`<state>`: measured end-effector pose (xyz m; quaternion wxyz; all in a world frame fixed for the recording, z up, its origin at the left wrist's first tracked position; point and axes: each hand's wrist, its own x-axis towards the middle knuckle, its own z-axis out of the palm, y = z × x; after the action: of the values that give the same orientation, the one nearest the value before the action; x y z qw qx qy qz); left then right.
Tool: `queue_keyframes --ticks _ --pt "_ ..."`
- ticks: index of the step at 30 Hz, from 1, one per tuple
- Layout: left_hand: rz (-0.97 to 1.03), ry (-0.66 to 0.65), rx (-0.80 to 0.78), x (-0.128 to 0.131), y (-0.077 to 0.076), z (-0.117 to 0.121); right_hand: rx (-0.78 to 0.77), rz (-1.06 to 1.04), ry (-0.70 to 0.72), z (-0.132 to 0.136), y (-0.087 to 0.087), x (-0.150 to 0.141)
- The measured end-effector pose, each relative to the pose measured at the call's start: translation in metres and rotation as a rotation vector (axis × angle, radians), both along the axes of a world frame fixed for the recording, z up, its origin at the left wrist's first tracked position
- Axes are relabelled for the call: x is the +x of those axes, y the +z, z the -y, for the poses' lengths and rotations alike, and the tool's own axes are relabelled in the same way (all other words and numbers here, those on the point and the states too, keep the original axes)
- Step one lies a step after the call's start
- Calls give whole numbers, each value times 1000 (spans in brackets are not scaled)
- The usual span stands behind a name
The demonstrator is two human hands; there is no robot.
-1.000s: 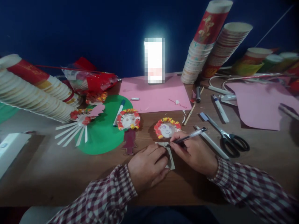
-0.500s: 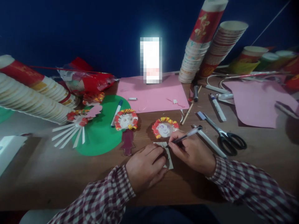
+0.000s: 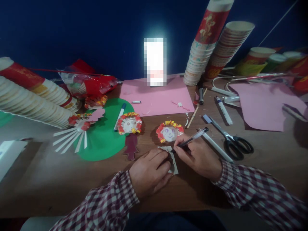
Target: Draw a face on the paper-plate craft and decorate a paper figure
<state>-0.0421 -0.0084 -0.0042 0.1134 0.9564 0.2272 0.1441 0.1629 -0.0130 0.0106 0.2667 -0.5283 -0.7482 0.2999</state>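
Observation:
My right hand [image 3: 196, 157] pinches a clear pen with a black cap end [image 3: 192, 138], its tip touching a small pale piece of paper [image 3: 175, 165] on the table. Curled over the left part of that paper, my left hand [image 3: 151, 170] presses it down; some of its fingertips are hidden. Just beyond the hands lies a paper-cup flower with a drawn smiling face [image 3: 170, 133]. A second cup flower [image 3: 130, 123] rests to its left, above a maroon cut-out figure [image 3: 131, 147].
Scissors [image 3: 237, 144] and a white marker [image 3: 223, 110] lie to the right. Stacked paper cups [image 3: 202, 45] stand at the back right; more stacks [image 3: 36, 99] lean at the left. Pink paper [image 3: 156, 96] lies behind, under a bright phone screen [image 3: 155, 61]. Green paper [image 3: 103, 141] is left.
Almost nothing differs. Both hands, the pen and the paper keep their places; the whole view has shifted very slightly.

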Motion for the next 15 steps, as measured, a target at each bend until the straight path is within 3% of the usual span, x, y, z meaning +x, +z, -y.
queue_keyframes --ticks 15 --pt "-16 -2 4 0 0 0 -8 24 9 0 -1 0"
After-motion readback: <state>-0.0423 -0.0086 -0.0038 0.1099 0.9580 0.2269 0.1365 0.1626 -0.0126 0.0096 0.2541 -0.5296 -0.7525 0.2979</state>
